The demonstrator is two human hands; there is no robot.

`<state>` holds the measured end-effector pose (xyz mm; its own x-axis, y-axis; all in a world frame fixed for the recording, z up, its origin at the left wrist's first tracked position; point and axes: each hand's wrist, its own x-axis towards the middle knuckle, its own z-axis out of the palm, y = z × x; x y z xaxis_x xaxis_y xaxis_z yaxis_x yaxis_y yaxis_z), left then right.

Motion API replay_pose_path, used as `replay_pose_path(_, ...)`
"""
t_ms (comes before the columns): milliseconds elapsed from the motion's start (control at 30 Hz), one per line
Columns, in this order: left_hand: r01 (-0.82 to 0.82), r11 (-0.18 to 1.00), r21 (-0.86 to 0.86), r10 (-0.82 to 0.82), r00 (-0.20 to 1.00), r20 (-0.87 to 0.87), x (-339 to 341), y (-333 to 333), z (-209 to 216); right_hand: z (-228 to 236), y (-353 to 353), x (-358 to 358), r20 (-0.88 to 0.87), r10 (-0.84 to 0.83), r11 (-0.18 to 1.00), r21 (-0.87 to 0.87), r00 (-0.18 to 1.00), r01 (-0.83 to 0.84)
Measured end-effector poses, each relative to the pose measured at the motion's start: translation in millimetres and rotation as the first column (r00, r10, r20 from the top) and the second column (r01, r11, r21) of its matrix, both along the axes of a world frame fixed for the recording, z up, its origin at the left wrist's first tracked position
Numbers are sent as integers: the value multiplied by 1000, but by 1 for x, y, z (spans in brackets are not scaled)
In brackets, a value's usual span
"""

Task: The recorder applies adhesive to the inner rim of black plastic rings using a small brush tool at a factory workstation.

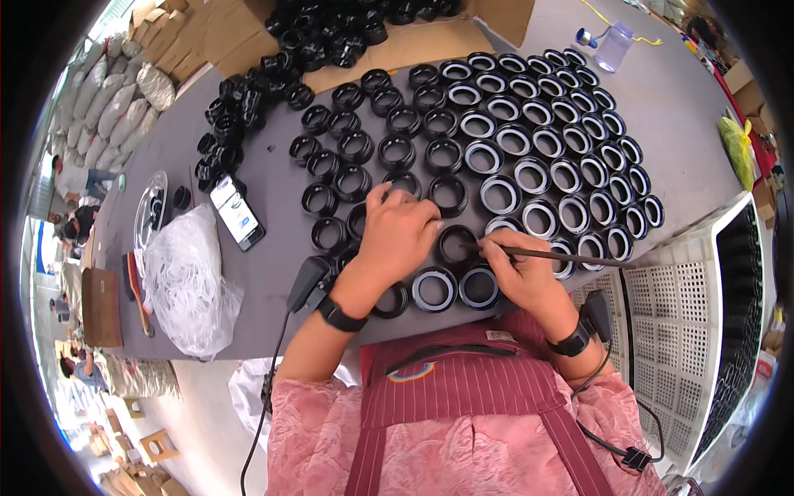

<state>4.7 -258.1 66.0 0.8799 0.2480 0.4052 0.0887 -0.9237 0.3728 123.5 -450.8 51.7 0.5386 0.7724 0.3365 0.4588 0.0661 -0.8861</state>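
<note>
My right hand [523,269] is closed round a thin dark stick [562,255]. The stick's left end reaches the opening of a black ring [444,258] on the table. Beside that ring, my left hand [399,231] is curled low over the rows, its fingertips close to the ring's upper left and to another black ring [403,178]. What its fingers hold, if anything, is hidden. Rings with a pale inner band [434,290] stand nearest me and fill the rows on the right. Plain black rings [397,152] make up the rows on the left.
A carton [488,41] spills a heap of black rings [327,33] at the back. On the left lie a phone [236,212], a clear plastic bag [188,285] and a brush [136,289]. White crates [670,331] stand at right; a bottle [614,47] is far right.
</note>
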Motion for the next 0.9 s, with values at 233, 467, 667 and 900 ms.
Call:
replay_pose_path(233,18,1000,-17,-20,991,-135,-97,-25,3,-1,-10,-29,-75,189,979,-69,979,-194)
replay_pose_path(467,-112,976,188,175,914,-367,-117,-38,-1,-2,-2,-40,-22,240,967,-85,970,-241)
replay_pose_path(667,-12,996,88,23,991,-129,-102,-56,-28,-3,0,-47,-9,274,953,-135,962,-272)
replay_pose_path(900,-111,992,53,118,982,-146,-97,-62,-23,9,-3,-41,-26,276,935,-224,961,-275)
